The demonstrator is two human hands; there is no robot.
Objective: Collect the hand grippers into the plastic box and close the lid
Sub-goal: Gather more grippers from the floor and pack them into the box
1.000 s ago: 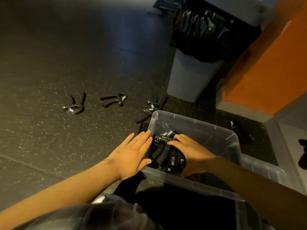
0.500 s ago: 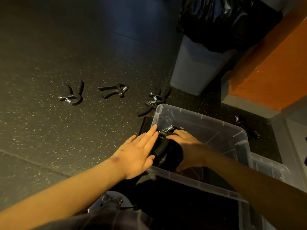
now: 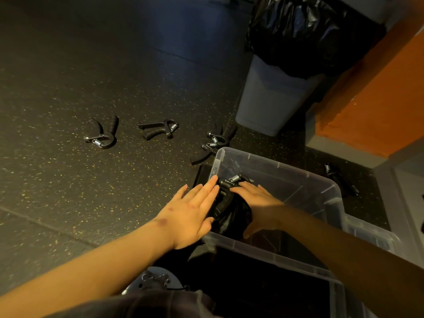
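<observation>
Watching from my end, I see the left hand (image 3: 192,214) flat, fingers straight and close together, laid against the left wall of the plastic box (image 3: 298,177); the right hand (image 3: 257,203) is inside it, fingers fairly straight over the pile of hand grippers (image 3: 226,203), thumb splayed toward the near side, pressing rather than pinching; the pile sits in the box's near left corner, against the wall the left hand backs.

My worry is the springs; these grippers are sprung and hooked in shape, so a packed pile can snag on itself and heave up once the right hand lifts off, and then the lid would not seat; the box is light, clear plastic on a smooth floor (image 3: 68,191), so a hard push from inside could slide or tip it if the left hand gives way.

More work lies outside: a leftmost gripper (image 3: 104,135), a middle gripper (image 3: 158,130) and a tangled clump (image 3: 216,140) just beyond the box's far corner lie on the floor; one stray gripper (image 3: 339,177) lies beyond the right wall, in shadow and easy to miss. A grey bin (image 3: 270,104) with a black bag (image 3: 305,31) stands near the clump; an orange wall (image 3: 371,99) crowds the right side, so reaching there looks tight; a clear plastic piece (image 3: 367,232) lies just beside the box, and it may be the lid, though I cannot tell.
</observation>
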